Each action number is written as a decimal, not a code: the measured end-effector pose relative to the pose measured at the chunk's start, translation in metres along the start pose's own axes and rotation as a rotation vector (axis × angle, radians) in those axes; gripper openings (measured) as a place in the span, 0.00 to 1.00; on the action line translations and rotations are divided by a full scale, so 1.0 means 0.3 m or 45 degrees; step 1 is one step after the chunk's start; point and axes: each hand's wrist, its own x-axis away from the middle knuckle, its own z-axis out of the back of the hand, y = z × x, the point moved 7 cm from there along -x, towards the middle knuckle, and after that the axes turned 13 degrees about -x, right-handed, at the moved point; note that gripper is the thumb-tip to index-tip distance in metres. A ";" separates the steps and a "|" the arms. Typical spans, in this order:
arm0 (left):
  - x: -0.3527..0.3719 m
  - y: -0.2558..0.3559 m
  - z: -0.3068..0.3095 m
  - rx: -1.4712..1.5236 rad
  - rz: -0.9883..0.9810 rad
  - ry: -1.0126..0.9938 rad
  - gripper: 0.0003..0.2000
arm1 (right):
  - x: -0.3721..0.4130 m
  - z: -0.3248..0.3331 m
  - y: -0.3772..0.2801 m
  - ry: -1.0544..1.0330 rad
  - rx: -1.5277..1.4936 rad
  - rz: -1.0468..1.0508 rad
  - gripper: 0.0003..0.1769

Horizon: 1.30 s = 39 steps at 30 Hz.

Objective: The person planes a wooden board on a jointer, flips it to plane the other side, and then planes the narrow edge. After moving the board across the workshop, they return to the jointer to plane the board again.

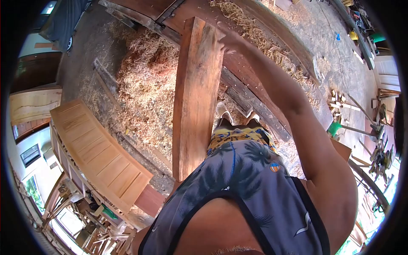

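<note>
"Left hand [176, 185]?"
"Perhaps under the near end, mostly hidden; can't tell its grip."
"Timber [197, 97]?"
"Above shavings [142, 89], long axis pointing away from the body."
"Right hand [230, 41]?"
"Touching the far right corner; closure unclear."

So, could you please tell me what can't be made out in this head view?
All in the head view:
- Left hand: mostly hidden by the shirt and the near end of the wooden beam; its grip can't be told.
- Right hand: small at the beam's far end; how firmly it holds is unclear.
- The beam's underside: faces away.
- Cluttered items at far right: too small to name, partly cut off by the dark lens rim.
</note>
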 end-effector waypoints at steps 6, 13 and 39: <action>-0.024 0.062 0.038 -0.037 0.033 0.002 0.26 | -0.482 0.231 0.030 0.039 -0.399 -0.211 0.27; -0.042 0.103 0.066 -0.071 0.075 0.017 0.26 | -0.380 0.138 -0.183 0.076 -0.003 0.005 0.29; -0.083 0.073 0.061 -0.068 0.040 0.078 0.27 | -0.028 -0.080 0.087 0.263 -0.155 0.069 0.54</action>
